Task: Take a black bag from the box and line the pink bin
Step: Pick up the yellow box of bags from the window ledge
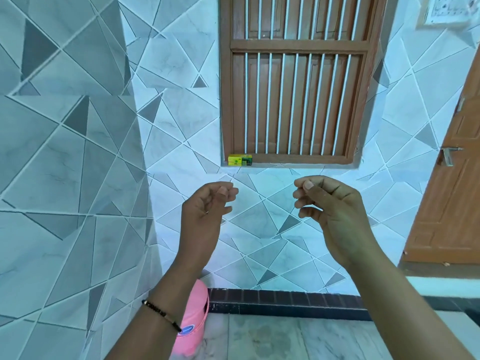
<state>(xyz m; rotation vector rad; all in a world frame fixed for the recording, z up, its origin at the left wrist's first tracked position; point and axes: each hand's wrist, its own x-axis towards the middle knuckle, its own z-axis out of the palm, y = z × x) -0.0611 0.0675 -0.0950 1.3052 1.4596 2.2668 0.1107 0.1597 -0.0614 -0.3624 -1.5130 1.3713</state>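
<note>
Pink plastic bin with a round blue sticker stands on the pale marbled floor at the foot of the tiled wall, partly hidden behind the left forearm. Small yellow-and-green cardboard box sits on the sill at the lower left corner of the brown wooden window with white bars, above both raised hands. Left hand, a black beaded bracelet on its wrist, is loosely curled, thumb close to the fingertips, its grip empty as far as can be seen. Right hand is likewise half-curled, thumb resting against the index finger, nothing visible in its grip. Both hands hover apart in front of the grey-and-white geometric wall tiles. Brown wooden door with a metal handle stands at far right.
</note>
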